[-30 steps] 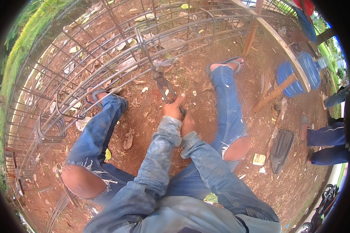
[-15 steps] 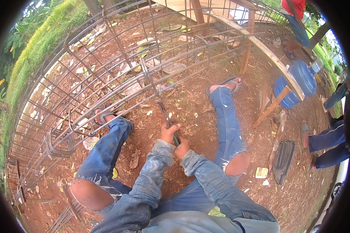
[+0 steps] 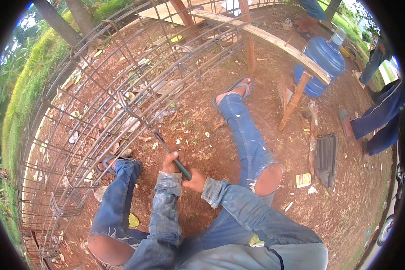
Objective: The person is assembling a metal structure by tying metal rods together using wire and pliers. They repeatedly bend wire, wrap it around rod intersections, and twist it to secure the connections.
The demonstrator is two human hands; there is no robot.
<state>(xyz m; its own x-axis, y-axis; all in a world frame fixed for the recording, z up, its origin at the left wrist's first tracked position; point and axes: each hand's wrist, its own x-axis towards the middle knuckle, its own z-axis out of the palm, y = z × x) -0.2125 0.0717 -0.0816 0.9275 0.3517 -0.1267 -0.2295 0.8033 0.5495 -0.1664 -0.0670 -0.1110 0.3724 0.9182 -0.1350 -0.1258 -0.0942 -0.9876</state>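
Observation:
Both my hands are closed round a long metal bar tool with a green handle (image 3: 181, 167), which looks like a rebar bending wrench. My left hand (image 3: 171, 162) grips it further up, and my right hand (image 3: 195, 181) holds the near end. The tool slants away to the left. Its far end meets the bars of a rebar cage (image 3: 153, 105); whether it is hooked on a bar I cannot tell. The cage is made of long steel rods with bent stirrups round them. A cluster of stirrups (image 3: 66, 202) hangs at its lower left.
My sandaled feet are planted apart near the cage. A wooden plank (image 3: 274, 38) on posts stands ahead, beside a blue water jug (image 3: 317, 63). At right are a black plastic piece (image 3: 326, 159), a small yellow-white packet (image 3: 303, 180) and other people's legs (image 3: 378, 117).
The view has shifted, so the jug and plank sit further left and higher. The tool has swung leftward and leans more, with both hands still on it.

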